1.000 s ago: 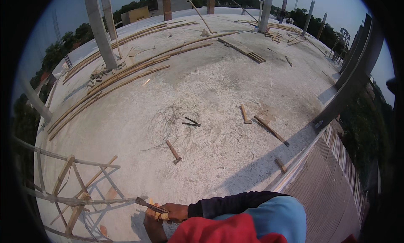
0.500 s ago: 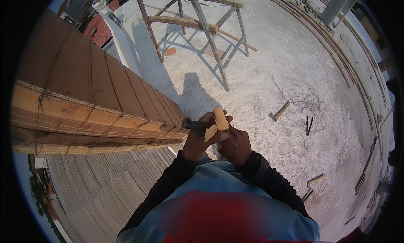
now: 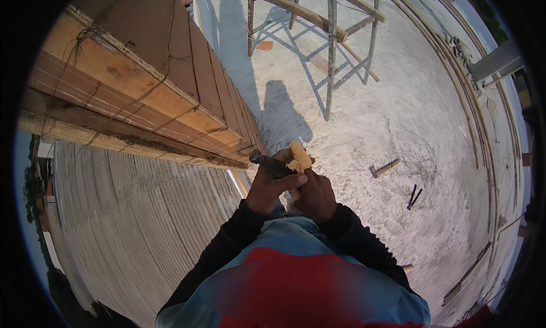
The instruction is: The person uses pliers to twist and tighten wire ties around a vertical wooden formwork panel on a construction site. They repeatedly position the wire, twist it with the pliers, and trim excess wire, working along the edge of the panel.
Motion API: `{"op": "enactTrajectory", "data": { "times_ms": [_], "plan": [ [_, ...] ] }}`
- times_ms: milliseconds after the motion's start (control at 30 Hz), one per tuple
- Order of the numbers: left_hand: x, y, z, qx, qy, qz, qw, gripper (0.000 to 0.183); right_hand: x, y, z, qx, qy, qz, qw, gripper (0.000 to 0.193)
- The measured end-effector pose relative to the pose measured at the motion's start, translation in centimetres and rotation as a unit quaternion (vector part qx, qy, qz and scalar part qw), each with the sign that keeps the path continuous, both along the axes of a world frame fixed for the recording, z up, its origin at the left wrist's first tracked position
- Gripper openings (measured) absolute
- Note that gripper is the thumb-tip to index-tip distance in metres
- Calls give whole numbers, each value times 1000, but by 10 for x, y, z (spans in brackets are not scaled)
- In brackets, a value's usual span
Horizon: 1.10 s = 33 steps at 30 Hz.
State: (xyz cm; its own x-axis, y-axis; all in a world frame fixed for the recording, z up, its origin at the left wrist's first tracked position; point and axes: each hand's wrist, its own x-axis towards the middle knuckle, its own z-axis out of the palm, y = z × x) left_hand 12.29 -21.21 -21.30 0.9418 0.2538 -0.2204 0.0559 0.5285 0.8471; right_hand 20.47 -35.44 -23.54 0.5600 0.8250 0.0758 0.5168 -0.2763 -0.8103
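Note:
My left hand (image 3: 266, 190) is closed round a hammer with a dark metal head (image 3: 261, 158), which pokes out on its left side. Its thumb presses against the other hand's fingers. Closed beside it, touching, is my right hand (image 3: 317, 198). A tan, crumpled strip (image 3: 300, 156), like cloth or soft paper, is wrapped round or held at the right fingers; its exact hold is hidden. Both hands are together in front of my body. On the floor to the right lie another hammer (image 3: 384, 168), dark pincers (image 3: 414, 197) and a tangle of thin wire (image 3: 418, 149).
A wire-tied wooden box form (image 3: 136, 95) rises close on my left, above corrugated roofing sheets (image 3: 148, 214). Ahead stands a wooden trestle (image 3: 331, 55) on the rough concrete floor (image 3: 364, 214). Long poles (image 3: 463, 89) lie along the right side.
My view has turned left, so the box form looks larger and the floor tools sit slightly differently. Both hands stay together, and the tan strip's loose end is bunched closer to the fingers.

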Motion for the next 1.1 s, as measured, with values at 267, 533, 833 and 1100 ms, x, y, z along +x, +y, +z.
{"op": "enactTrajectory", "data": {
  "times_ms": [267,533,833,1100],
  "plan": [
    [-39,27,-7,16,26,-13,999,67,-18,26,-4,68,170,58,981,73],
    [-33,68,37,138,-80,38,986,55,14,50,116,86,297,53,949,48],
    [-33,116,116,245,-227,230,914,35,66,74,289,35,-242,30,969,25],
    [-11,154,192,102,-314,295,897,61,48,101,376,-46,-543,10,838,21]
  ]
}}
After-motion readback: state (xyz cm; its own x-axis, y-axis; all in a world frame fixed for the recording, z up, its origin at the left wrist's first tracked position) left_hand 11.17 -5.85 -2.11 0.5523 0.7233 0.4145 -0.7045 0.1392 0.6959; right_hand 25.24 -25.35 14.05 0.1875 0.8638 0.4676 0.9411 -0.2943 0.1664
